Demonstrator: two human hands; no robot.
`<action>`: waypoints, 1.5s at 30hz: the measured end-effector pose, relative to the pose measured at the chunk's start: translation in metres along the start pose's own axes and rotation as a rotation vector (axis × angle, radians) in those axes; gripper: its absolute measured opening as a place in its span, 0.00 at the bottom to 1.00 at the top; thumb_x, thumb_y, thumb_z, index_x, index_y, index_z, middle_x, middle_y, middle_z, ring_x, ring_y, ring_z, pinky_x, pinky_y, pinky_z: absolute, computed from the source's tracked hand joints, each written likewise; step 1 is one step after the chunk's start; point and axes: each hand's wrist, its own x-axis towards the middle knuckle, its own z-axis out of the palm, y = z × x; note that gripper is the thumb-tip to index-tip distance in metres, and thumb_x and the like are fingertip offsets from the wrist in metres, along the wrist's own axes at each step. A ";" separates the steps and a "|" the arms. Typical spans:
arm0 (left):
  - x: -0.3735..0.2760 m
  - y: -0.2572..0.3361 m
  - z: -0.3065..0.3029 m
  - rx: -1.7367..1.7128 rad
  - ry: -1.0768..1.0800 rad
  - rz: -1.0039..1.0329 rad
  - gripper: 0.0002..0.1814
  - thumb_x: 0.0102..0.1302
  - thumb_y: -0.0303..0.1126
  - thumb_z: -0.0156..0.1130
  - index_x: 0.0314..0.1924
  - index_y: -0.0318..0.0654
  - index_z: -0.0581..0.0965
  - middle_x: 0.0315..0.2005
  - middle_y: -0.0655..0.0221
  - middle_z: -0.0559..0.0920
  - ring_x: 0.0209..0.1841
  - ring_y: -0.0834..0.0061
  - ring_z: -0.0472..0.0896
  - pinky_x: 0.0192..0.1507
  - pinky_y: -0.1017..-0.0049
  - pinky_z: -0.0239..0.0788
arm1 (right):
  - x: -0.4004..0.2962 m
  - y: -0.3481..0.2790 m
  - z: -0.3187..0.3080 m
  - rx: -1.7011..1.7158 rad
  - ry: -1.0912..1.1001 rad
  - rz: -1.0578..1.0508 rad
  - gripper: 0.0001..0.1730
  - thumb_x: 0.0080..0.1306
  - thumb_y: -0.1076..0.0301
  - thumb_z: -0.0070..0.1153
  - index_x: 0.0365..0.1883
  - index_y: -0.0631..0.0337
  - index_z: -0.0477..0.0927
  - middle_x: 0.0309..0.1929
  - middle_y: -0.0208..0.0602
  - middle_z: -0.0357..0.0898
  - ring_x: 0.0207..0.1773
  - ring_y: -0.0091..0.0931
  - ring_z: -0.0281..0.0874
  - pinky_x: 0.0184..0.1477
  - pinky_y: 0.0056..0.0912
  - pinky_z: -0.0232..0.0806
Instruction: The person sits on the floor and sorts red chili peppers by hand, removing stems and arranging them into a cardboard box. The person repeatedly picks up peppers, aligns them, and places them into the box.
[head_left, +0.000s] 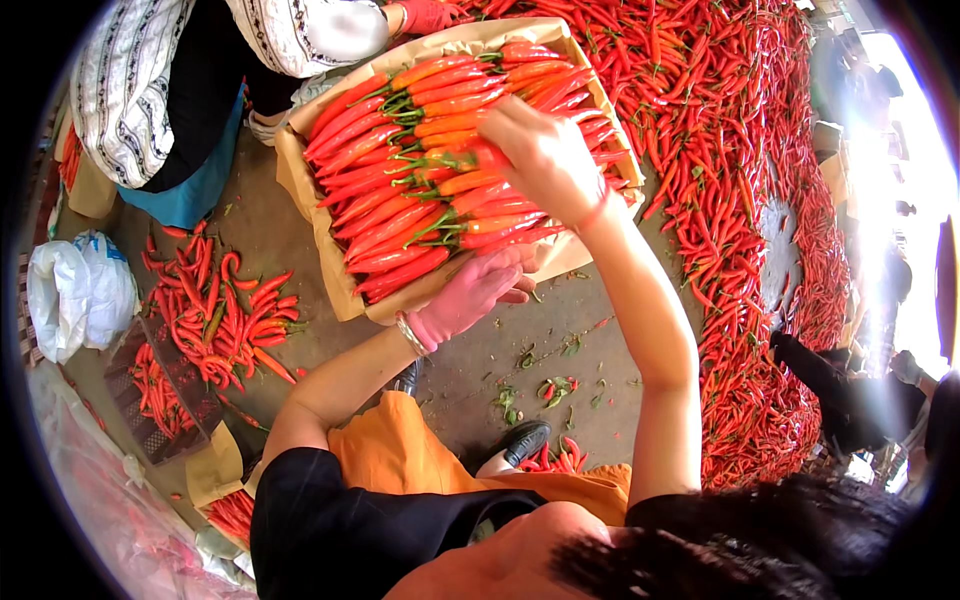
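Observation:
Before me stands a box lined with brown paper (324, 259), filled with neat rows of red and orange chili peppers (390, 225) whose green stems meet along the middle. My right hand (544, 154), bare with a thin red band at the wrist, is over the right-hand rows. Its fingers pinch a blurred red chili pepper (489, 156); the hand hides part of the rows beneath. My left hand (472, 291), in a pink glove with a bracelet behind it, is at the box's near edge. Its fingers are extended, with nothing seen in them.
A large heap of red chilies (720, 187) covers the floor to the right. Loose chilies (217, 307) lie at left, near a plastic crate (157, 405) and white plastic bag (82, 292). Another person's gloved hand (431, 15) is beyond the box. Leaf scraps (510, 405) litter the floor.

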 end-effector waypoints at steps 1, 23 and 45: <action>0.003 0.003 0.000 0.019 -0.015 0.014 0.22 0.77 0.40 0.49 0.65 0.36 0.68 0.58 0.66 0.75 0.54 0.74 0.78 0.54 0.72 0.73 | 0.019 0.010 0.007 -0.048 0.040 -0.014 0.05 0.55 0.75 0.55 0.31 0.58 0.76 0.31 0.39 0.73 0.29 0.40 0.79 0.29 0.43 0.73; 0.005 -0.001 0.007 0.007 0.033 0.149 0.18 0.78 0.35 0.48 0.62 0.35 0.71 0.59 0.67 0.75 0.58 0.72 0.77 0.58 0.69 0.71 | 0.007 0.000 -0.007 0.158 -0.141 0.160 0.10 0.54 0.69 0.61 0.35 0.57 0.81 0.33 0.39 0.77 0.37 0.41 0.80 0.38 0.43 0.72; 0.027 -0.009 0.024 -0.112 0.098 0.315 0.18 0.77 0.29 0.45 0.63 0.33 0.68 0.60 0.65 0.75 0.63 0.70 0.73 0.65 0.65 0.65 | -0.036 0.008 0.019 -0.159 -0.131 0.069 0.13 0.46 0.72 0.65 0.32 0.59 0.77 0.31 0.33 0.74 0.40 0.36 0.75 0.36 0.39 0.71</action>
